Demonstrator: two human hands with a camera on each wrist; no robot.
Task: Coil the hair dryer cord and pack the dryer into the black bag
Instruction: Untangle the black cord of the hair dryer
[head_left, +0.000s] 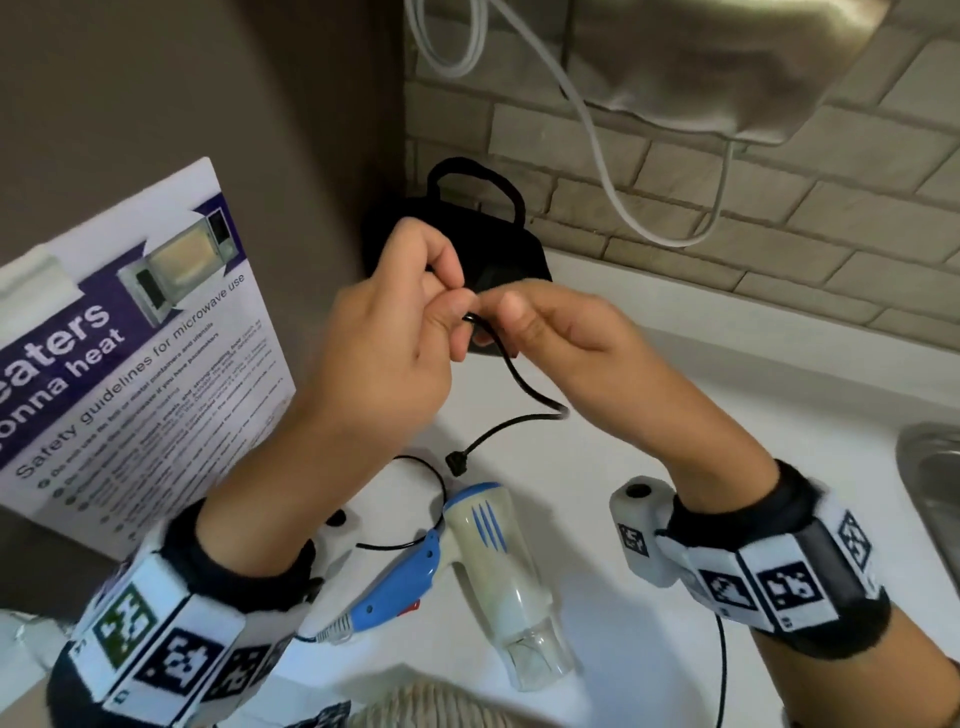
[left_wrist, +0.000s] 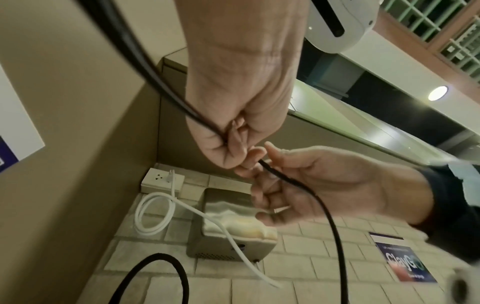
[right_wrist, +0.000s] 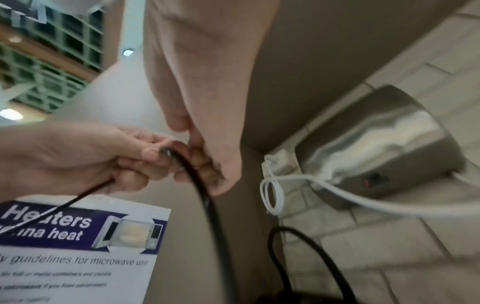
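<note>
Both hands are raised above the white counter (head_left: 649, 374) and meet on the thin black cord (head_left: 514, 374). My left hand (head_left: 457, 306) pinches it with curled fingers, and the cord runs through that fist (left_wrist: 226, 133). My right hand (head_left: 498, 312) pinches the same cord just beside the left, thumb on top. Below them the cord hangs, kinks and ends in a small black plug (head_left: 457, 462). The cream hair dryer (head_left: 493, 561) with its blue handle lies on the counter under my wrists. The black bag (head_left: 467, 223) stands in the corner behind my hands, handles up.
A microwave safety poster (head_left: 130, 364) leans at the left wall. A metal hand dryer (head_left: 701, 62) with a white cable (head_left: 613, 171) hangs on the tiled wall above. A steel sink (head_left: 930, 467) lies at the right edge.
</note>
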